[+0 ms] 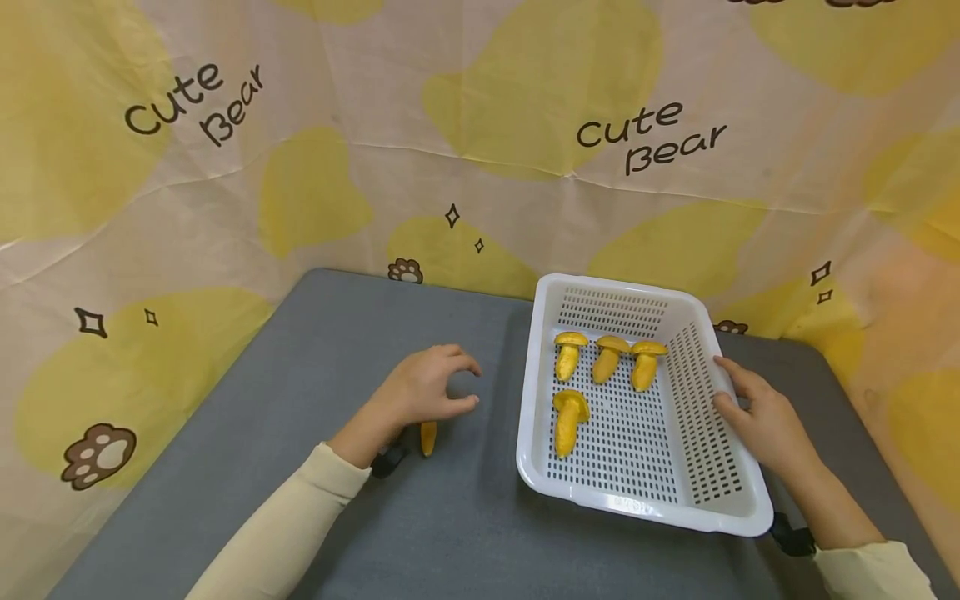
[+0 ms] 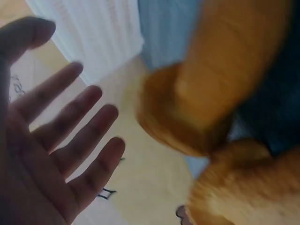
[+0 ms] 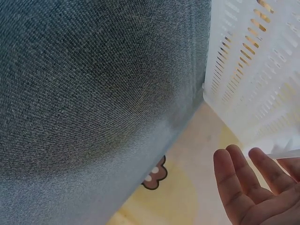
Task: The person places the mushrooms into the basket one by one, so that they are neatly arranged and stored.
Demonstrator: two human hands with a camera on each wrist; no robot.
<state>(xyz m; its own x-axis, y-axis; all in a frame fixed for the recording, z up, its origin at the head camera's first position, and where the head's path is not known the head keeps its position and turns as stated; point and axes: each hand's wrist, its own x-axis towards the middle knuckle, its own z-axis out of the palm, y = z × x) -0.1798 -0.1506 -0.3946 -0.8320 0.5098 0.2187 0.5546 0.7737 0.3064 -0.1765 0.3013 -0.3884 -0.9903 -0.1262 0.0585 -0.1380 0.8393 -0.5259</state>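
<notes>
My left hand [image 1: 422, 387] hovers over the grey table left of the white basket [image 1: 527, 392], its fingers apart and holding nothing. Part of a yellow mushroom [image 1: 428, 438] shows beneath it. In the left wrist view two mushrooms, one upper [image 2: 225, 61] and one lower [image 2: 248, 192], lie beside the spread fingers of that hand [image 2: 56, 136], not touching them. My right hand [image 1: 772, 425] touches the basket's right rim with lightly bent fingers; in the right wrist view its fingers [image 3: 229, 173] are at the basket's outer side [image 3: 253, 84]. Several yellow mushrooms, one of them at the front [image 1: 567, 425], lie inside the basket.
The grey table [image 1: 450, 533] runs back to a yellow and cream patterned cloth [image 1: 480, 100] hanging behind and at both sides. The basket stands near the table's back edge, right of centre, with its walls raised around the mushrooms.
</notes>
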